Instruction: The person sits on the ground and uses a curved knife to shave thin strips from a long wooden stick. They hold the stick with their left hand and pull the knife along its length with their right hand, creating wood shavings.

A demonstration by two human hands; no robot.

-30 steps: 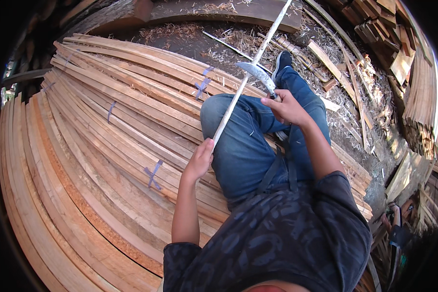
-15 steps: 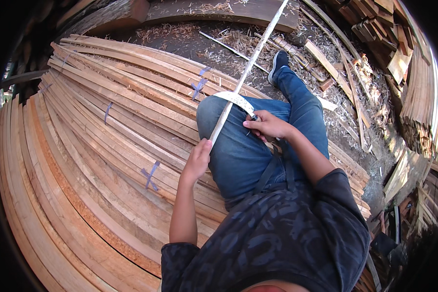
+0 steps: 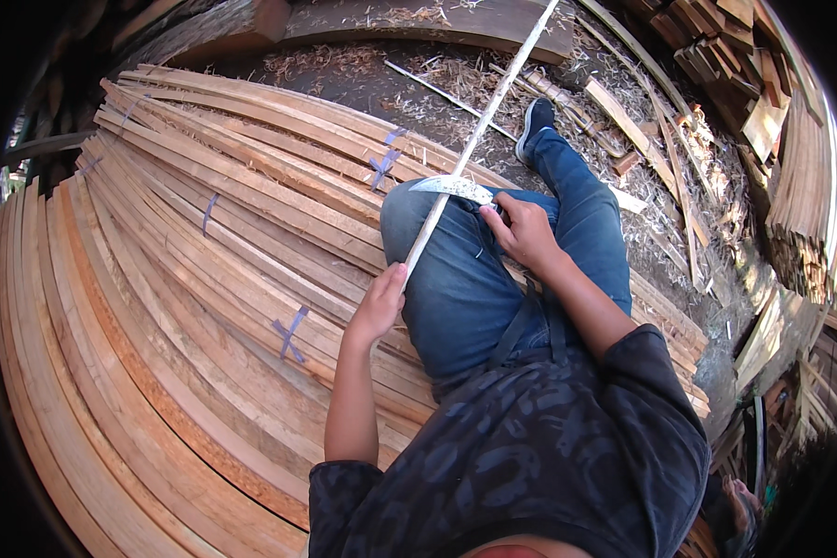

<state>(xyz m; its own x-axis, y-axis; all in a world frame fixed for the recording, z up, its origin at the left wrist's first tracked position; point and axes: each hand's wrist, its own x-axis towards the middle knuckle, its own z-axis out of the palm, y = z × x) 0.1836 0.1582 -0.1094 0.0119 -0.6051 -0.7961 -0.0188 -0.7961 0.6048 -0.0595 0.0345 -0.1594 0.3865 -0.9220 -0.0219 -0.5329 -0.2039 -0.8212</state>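
My left hand [image 3: 378, 302] is closed around the near end of a long, thin, pale wooden stick [image 3: 493, 107]. The stick slants over my bent left knee and runs away to the top edge. My right hand [image 3: 523, 231] grips a sickle [image 3: 459, 190] with a pale, curved, speckled blade; its handle is mostly hidden in my fingers. The blade lies across the stick, just beyond my knee, its tip pointing left. Under my left leg are long sawn wood strips [image 3: 242, 200] on which I sit.
Purple ties [image 3: 293, 333] bind the strips into bundles. Wood shavings [image 3: 437, 70] and loose sticks litter the dark ground ahead. A thick plank [image 3: 372, 23] lies at the far side. Stacked wood pieces [image 3: 804, 186] stand at the right. My shoe [image 3: 537, 126] rests on the ground.
My right hand has shifted slightly right and forward and turned over, tilting the sickle blade so its face shows differently. My left hand keeps its hold on the stick.
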